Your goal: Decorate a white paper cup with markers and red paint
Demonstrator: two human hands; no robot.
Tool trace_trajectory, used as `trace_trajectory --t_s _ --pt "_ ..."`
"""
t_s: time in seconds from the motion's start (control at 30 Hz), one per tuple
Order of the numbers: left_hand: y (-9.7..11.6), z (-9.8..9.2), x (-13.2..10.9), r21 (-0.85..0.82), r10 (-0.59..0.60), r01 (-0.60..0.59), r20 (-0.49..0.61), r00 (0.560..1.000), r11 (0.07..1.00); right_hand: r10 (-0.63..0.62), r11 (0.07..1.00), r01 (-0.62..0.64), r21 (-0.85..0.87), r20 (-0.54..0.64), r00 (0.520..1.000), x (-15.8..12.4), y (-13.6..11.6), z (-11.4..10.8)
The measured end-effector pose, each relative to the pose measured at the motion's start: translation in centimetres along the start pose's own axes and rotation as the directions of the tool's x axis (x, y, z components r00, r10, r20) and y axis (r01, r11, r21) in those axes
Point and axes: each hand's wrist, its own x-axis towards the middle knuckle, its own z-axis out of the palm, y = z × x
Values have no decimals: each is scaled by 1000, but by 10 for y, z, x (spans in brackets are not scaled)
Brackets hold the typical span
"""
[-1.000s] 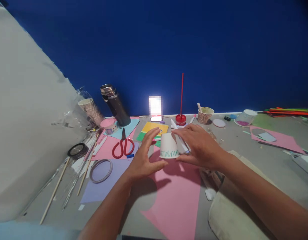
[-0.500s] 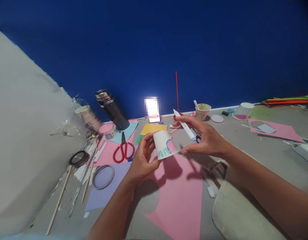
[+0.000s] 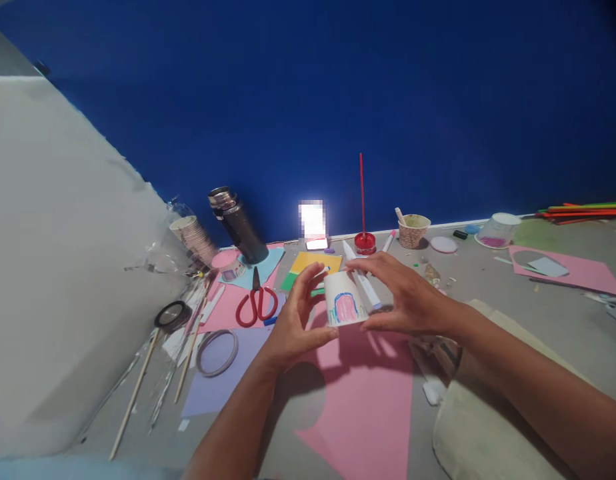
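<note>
A small white paper cup (image 3: 342,298) stands upside down over a pink paper sheet (image 3: 368,393). A pink arch outlined in blue and green scribbles are drawn on its side. My left hand (image 3: 295,320) grips the cup from the left, thumb low at the rim and fingers curled round the back. My right hand (image 3: 403,297) touches the cup's right side with thumb and fingertips, and a white marker (image 3: 361,277) lies pinched between its fingers, pointing up and away.
Red scissors (image 3: 257,304), a tape ring (image 3: 217,351), a black tape roll (image 3: 171,315) and wooden sticks lie at the left. A dark flask (image 3: 238,225), stacked cups (image 3: 195,238), a lit phone (image 3: 312,223), a red pot with a stick (image 3: 363,241) and a patterned cup (image 3: 412,231) stand by the blue wall.
The cup was lifted and tilted half a second ago and is now upright again, turned so the pink arch faces me. My right hand came back against it.
</note>
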Motion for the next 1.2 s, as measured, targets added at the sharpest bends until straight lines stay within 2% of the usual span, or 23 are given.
trace_trajectory --t_s 0.1,0.17,0.23,0.3,0.33,0.4,0.47,0.5,0.6,0.8,0.93,1.2 --pt "5 -5 -2 281 -20 9 33 999 960 -30 998 32 -53 50 998 0 -1 3" --pt "7 -4 -3 382 -22 6 38 999 924 -13 1000 14 -21 62 998 0 -2 3" --pt "7 -1 -2 394 -6 -4 24 1000 919 39 997 -40 63 23 999 1 -2 0" --pt "4 2 -1 334 8 -11 10 1000 942 141 977 -122 173 -104 985 2 -3 -5" --pt "2 3 -1 287 10 -10 2 1000 958 207 959 -159 232 -198 958 3 -3 -8" --pt "-1 3 0 181 6 -5 -6 1000 983 328 912 -184 365 -385 862 4 -5 -12" --pt "-4 3 1 95 4 -3 -15 1000 996 402 859 -146 492 -468 787 2 -8 -12" --pt "-4 3 1 66 8 -6 -19 1000 998 421 834 -127 537 -470 776 0 -10 -11" --pt "-5 4 0 42 23 -22 -21 1000 999 430 818 -128 560 -450 782 -11 -18 -3" --pt "0 9 -2 16 -3 2 62 998 1000 393 890 -156 429 -545 741 -28 -32 16" --pt "4 11 -2 -47 -33 39 121 992 998 345 914 -142 379 -543 766 -31 -31 19" --pt "2 16 -1 -70 -45 53 114 993 996 245 960 -127 248 -531 811 -36 -26 16"
